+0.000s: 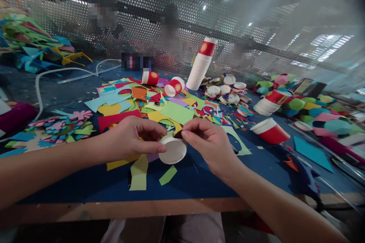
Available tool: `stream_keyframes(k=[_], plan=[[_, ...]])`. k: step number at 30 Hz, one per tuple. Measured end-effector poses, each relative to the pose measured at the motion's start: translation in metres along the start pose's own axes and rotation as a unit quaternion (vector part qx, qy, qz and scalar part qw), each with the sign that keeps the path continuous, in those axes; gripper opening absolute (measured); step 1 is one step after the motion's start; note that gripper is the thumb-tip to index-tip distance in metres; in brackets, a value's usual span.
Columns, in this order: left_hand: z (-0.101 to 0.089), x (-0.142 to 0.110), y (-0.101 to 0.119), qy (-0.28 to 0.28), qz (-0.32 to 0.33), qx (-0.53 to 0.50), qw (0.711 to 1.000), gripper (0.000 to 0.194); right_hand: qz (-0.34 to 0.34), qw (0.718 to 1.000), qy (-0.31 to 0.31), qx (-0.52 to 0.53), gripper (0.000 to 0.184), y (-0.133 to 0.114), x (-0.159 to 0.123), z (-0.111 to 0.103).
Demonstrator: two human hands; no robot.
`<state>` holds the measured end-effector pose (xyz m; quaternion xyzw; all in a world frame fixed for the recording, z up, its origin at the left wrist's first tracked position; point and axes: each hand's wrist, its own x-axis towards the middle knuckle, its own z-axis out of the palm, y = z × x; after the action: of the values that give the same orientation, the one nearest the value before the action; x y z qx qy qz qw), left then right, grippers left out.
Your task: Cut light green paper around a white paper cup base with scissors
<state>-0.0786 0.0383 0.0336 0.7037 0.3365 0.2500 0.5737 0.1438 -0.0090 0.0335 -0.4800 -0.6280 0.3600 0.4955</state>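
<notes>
A white round cup base point(172, 151), looking like the bottom cut from a paper cup, is between my two hands just above the blue table. My left hand point(137, 138) grips its left edge, thumb on the near face. A small light green paper piece shows at its top rim. My right hand point(207, 140) is closed, thumb against forefinger, on a small dark piece point(178, 134) at the upper right rim; its exact kind is hard to make out. Coloured paper scraps point(176, 111) with round cutouts lie behind and under the hands.
A tall leaning stack of paper cups point(199, 66) stands at the back. Several cut cup bottoms point(225, 90) are piled beside it. On the right are a red and white cup point(270, 131), a dark blue glue gun point(299, 174) and a blue paper sheet point(313, 153). A white cable point(38, 91) curves at left.
</notes>
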Motion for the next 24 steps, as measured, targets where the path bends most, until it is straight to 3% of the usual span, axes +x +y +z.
stream_keyframes(k=[7, 14, 24], plan=[[0.004, 0.004, -0.001, 0.053, -0.044, -0.074, 0.995, 0.039, 0.036, 0.999, 0.002, -0.012, 0.015, 0.002, 0.001, 0.001], [0.001, 0.003, -0.006, 0.006, -0.024, -0.074, 0.997, 0.040, 0.032, 0.999, -0.025, -0.035, 0.015, 0.003, 0.004, 0.001], [0.000, 0.004, 0.008, 0.055, -0.050, -0.062, 0.995, 0.035, 0.029, 1.000, 0.005, 0.006, 0.014, 0.002, 0.004, 0.001]])
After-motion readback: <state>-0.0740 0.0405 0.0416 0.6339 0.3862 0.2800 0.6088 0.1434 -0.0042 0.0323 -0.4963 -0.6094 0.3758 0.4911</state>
